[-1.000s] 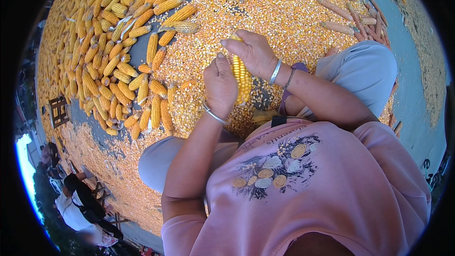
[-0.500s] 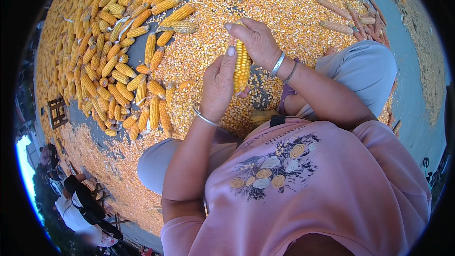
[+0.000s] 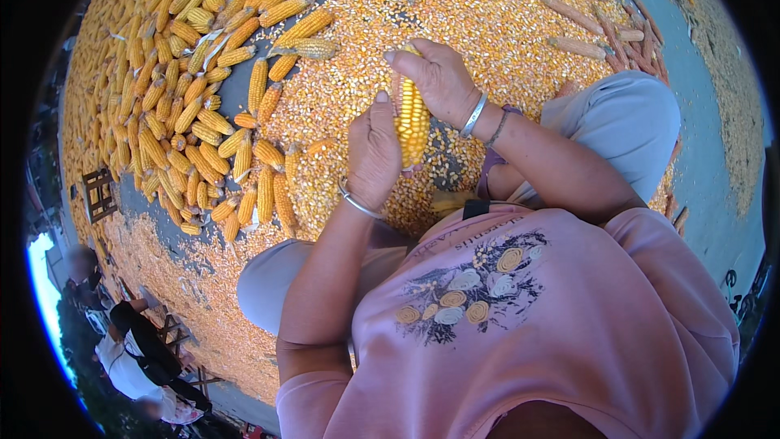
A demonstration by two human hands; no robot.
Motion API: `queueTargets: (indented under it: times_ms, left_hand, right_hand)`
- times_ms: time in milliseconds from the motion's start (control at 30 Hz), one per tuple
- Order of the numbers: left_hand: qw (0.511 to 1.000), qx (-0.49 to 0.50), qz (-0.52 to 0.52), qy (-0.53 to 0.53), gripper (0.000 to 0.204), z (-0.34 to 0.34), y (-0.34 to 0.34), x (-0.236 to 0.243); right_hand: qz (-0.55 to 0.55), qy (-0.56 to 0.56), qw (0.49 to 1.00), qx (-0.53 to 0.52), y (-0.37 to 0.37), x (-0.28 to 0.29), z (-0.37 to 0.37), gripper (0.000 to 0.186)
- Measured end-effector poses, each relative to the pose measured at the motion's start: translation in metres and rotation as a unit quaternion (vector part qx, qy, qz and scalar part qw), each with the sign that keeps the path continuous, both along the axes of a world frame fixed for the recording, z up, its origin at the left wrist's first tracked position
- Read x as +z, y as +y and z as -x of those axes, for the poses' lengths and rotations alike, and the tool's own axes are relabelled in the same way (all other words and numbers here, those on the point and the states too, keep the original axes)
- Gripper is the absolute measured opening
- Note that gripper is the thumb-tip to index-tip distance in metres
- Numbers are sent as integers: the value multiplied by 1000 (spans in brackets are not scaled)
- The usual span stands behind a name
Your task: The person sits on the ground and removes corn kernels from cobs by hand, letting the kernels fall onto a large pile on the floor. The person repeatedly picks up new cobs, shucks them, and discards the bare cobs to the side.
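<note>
Corn ear (image 3: 413, 122) sits held between both hands (image 3: 375, 153) (image 3: 443, 81).

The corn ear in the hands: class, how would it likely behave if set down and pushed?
The corn ear would probably roll, given its long, rounded shape. It seems stiff, looking straight between left hand and right hand. It may shed under hard pressure, since loose kernels lie scattered around.

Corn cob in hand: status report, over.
Left hand and right hand gripping corn cob. Bare strip along cob's left side, yellow kernel rows beside it. No obstruction visible at the cob.
</note>
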State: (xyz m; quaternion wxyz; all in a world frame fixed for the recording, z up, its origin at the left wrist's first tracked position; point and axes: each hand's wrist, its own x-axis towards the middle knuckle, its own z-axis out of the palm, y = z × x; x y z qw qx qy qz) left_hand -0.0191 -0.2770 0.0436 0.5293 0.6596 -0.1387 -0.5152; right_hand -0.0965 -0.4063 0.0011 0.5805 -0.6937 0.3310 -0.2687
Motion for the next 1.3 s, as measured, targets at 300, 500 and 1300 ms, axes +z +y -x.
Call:
queueTargets:
  times_ms: [300, 500, 1300]
  left_hand:
    - [994, 0, 33, 107, 51, -7, 1, 8]
    - [997, -72, 21, -29, 53, -2, 6, 11]
    - [1000, -21, 4, -8, 59, -7, 9, 10]
  right_hand:
    - [-106, -57, 993, -13, -11, 7, 1, 48]
    - [-117, -45, 992, -24, -10, 11, 0, 39]
    - [-259, -105, 958, -68, -16, 19, 1, 35]
